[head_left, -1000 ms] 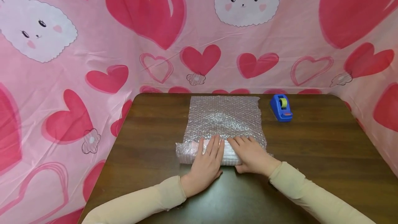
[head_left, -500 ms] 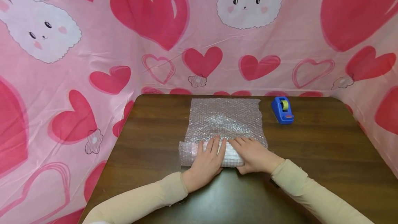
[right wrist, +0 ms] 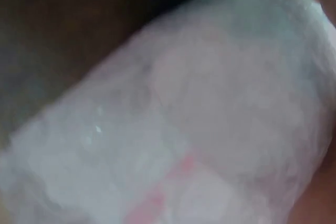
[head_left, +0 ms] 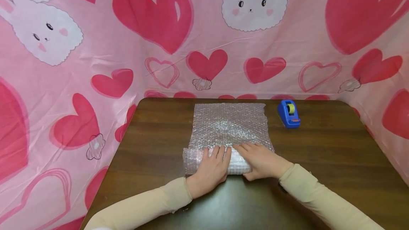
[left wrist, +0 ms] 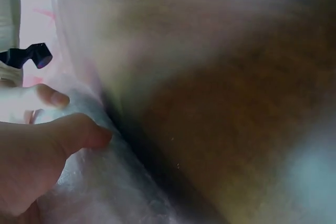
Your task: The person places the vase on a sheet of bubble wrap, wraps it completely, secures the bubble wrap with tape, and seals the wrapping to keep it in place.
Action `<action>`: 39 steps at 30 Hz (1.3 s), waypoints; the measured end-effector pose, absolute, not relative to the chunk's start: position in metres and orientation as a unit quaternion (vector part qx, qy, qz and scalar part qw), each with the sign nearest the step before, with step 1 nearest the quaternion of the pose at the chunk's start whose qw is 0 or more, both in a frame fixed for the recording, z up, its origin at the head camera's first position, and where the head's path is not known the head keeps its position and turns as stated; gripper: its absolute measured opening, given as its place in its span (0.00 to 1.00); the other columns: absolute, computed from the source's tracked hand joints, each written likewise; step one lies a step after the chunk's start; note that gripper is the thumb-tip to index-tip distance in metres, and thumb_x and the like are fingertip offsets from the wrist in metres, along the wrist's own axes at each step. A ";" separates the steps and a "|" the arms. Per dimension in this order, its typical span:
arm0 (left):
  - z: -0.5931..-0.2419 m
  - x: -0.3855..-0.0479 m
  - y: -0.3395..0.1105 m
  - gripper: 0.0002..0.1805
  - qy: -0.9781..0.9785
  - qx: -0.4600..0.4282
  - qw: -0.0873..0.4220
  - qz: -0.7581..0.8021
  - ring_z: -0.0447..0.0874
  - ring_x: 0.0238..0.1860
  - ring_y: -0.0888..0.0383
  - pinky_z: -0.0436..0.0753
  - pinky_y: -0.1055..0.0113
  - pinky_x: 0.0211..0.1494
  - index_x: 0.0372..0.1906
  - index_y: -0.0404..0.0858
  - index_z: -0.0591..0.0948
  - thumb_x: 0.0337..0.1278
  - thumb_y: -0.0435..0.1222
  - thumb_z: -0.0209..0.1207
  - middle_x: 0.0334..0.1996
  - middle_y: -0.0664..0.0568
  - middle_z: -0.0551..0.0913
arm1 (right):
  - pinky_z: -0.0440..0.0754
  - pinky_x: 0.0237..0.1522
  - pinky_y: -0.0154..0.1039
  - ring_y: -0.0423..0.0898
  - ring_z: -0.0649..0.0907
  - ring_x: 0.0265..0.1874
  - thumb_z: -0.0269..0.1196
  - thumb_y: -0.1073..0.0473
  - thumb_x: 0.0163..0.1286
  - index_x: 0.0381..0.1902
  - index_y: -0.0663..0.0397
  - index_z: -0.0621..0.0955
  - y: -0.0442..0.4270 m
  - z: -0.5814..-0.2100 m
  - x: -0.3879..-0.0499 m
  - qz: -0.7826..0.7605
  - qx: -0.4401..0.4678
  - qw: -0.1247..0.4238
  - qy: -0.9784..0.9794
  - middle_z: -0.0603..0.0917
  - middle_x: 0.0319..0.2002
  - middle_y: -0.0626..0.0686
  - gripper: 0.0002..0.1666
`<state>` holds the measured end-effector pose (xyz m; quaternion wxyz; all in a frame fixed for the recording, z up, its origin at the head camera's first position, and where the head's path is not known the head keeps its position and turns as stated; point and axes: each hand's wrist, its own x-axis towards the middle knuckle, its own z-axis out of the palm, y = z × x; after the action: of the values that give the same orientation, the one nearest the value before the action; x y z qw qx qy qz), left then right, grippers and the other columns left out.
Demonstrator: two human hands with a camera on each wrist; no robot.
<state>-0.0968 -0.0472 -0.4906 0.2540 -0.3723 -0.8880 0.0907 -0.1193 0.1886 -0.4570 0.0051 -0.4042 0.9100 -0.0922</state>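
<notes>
A sheet of bubble wrap (head_left: 227, 123) lies flat on the table, its near end wound into a thick roll (head_left: 191, 161). Something whitish with a pink patch shows dimly through the plastic in the right wrist view; its kind is unclear. My left hand (head_left: 211, 171) grips the middle of the roll, fingers over the top and thumb on the near side. Farther right, my right hand (head_left: 263, 160) holds the roll's right end in the same way. Both thumbs press the near side in the left wrist view. Blur hides detail in the right wrist view.
A blue tape dispenser (head_left: 289, 114) with a yellowish roll stands at the back right of the brown wooden table (head_left: 326, 144). A pink heart-print cloth (head_left: 268, 42) hangs behind the table and along its sides.
The view has tilted slightly. Both hands keep their places on the roll; the left fingers look a little more bent over it. The tape dispenser stays where it was.
</notes>
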 end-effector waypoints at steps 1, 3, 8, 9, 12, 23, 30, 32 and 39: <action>-0.490 -0.098 -0.047 0.39 -0.889 -0.374 0.250 0.088 0.81 0.53 0.48 0.79 0.51 0.48 0.65 0.35 0.75 0.50 0.53 0.67 0.54 0.44 0.82 | 0.80 0.58 0.61 0.57 0.82 0.56 0.78 0.45 0.50 0.70 0.65 0.71 0.189 -0.455 -0.120 -0.088 -0.406 0.003 0.909 0.82 0.59 0.58 0.54; -0.488 -0.100 -0.048 0.41 -0.892 -0.377 0.237 0.083 0.80 0.53 0.48 0.79 0.52 0.48 0.66 0.36 0.75 0.49 0.53 0.68 0.54 0.44 0.82 | 0.76 0.62 0.64 0.58 0.81 0.59 0.79 0.42 0.51 0.72 0.64 0.71 0.189 -0.453 -0.120 -0.072 -0.412 -0.005 0.908 0.82 0.61 0.58 0.56; -0.482 -0.102 -0.049 0.45 -0.901 -0.380 0.196 0.080 0.79 0.54 0.49 0.79 0.52 0.48 0.67 0.37 0.74 0.46 0.56 0.70 0.54 0.45 0.81 | 0.64 0.69 0.72 0.61 0.77 0.65 0.79 0.33 0.50 0.74 0.62 0.70 0.188 -0.449 -0.116 -0.015 -0.415 -0.057 0.908 0.78 0.66 0.61 0.62; -0.481 -0.103 -0.050 0.45 -0.901 -0.381 0.190 0.080 0.79 0.54 0.50 0.78 0.53 0.48 0.67 0.37 0.74 0.45 0.57 0.70 0.53 0.46 0.81 | 0.63 0.70 0.72 0.61 0.76 0.66 0.79 0.31 0.49 0.74 0.61 0.70 0.187 -0.448 -0.114 -0.003 -0.412 -0.071 0.908 0.78 0.67 0.62 0.63; -0.480 -0.106 -0.050 0.47 -0.901 -0.388 0.179 0.071 0.79 0.52 0.51 0.79 0.53 0.47 0.67 0.36 0.74 0.44 0.58 0.71 0.52 0.46 0.81 | 0.62 0.71 0.70 0.64 0.74 0.68 0.78 0.29 0.49 0.72 0.60 0.72 0.185 -0.450 -0.104 0.033 -0.401 -0.123 0.907 0.75 0.69 0.64 0.62; -0.473 -0.110 -0.052 0.50 -0.913 -0.394 0.097 0.030 0.78 0.55 0.48 0.80 0.47 0.52 0.71 0.33 0.70 0.46 0.57 0.73 0.55 0.44 0.79 | 0.69 0.65 0.72 0.68 0.77 0.64 0.77 0.33 0.52 0.72 0.69 0.70 0.178 -0.482 -0.075 0.033 -0.354 -0.205 0.912 0.77 0.64 0.70 0.62; -0.471 -0.112 -0.051 0.50 -0.912 -0.401 0.085 0.014 0.78 0.52 0.50 0.81 0.49 0.50 0.69 0.33 0.71 0.44 0.57 0.74 0.54 0.45 0.80 | 0.73 0.60 0.72 0.68 0.77 0.62 0.81 0.31 0.45 0.72 0.69 0.68 0.173 -0.487 -0.078 0.038 -0.331 -0.180 0.926 0.75 0.63 0.70 0.68; -0.470 -0.113 -0.051 0.49 -0.910 -0.404 0.089 0.008 0.78 0.51 0.50 0.81 0.50 0.47 0.68 0.33 0.72 0.43 0.56 0.74 0.53 0.45 0.80 | 0.75 0.58 0.71 0.67 0.77 0.60 0.82 0.34 0.44 0.71 0.67 0.69 0.170 -0.487 -0.079 0.039 -0.321 -0.175 0.930 0.76 0.62 0.69 0.66; -0.471 -0.116 -0.052 0.47 -0.907 -0.409 0.099 -0.007 0.79 0.49 0.51 0.80 0.53 0.43 0.65 0.34 0.73 0.40 0.54 0.74 0.51 0.46 0.81 | 0.79 0.52 0.67 0.64 0.79 0.53 0.82 0.46 0.42 0.65 0.64 0.73 0.164 -0.485 -0.083 0.036 -0.306 -0.179 0.934 0.79 0.55 0.66 0.55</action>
<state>-0.1162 -0.0524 -0.4713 0.0986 -0.4089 -0.9072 -0.0074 -0.0831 0.1637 -0.4850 -0.1790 -0.3064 0.9342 0.0362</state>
